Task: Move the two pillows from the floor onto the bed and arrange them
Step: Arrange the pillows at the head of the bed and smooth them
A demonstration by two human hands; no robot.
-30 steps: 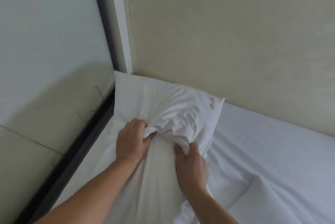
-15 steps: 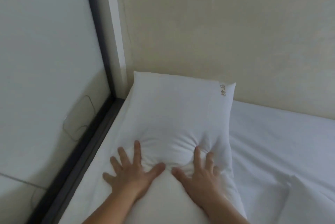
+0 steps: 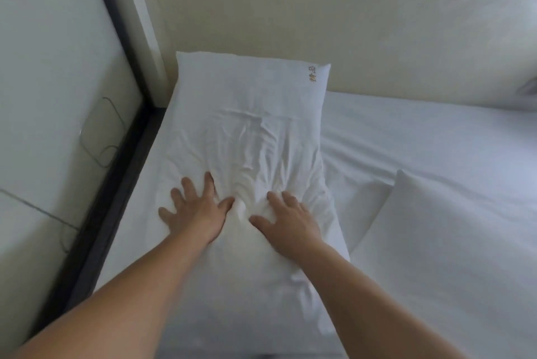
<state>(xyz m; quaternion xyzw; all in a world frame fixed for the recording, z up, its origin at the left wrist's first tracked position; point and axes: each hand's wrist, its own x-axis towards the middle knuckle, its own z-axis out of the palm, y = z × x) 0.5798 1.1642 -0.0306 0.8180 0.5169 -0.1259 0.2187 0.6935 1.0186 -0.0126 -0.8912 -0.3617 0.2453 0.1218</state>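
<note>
A white pillow [image 3: 247,114] with gold embroidery at its far right corner lies flat on the bed [image 3: 406,132], lengthwise against the beige wall in the left corner. My left hand [image 3: 194,210] and my right hand [image 3: 287,219] rest flat on its near half with fingers spread, and the cloth is creased between them. A second white pillow [image 3: 430,227] lies on the bed to the right, its corner pointing toward the first.
A dark bed frame edge [image 3: 116,184] runs along the left side. Beyond it is a pale floor or panel with a thin cable loop [image 3: 101,132]. The beige wall [image 3: 319,9] closes the far side.
My hands let go of the bunched pillow cloth and opened flat on it. The pillow went from propped and crumpled to lying flat, and my view pulled back.
</note>
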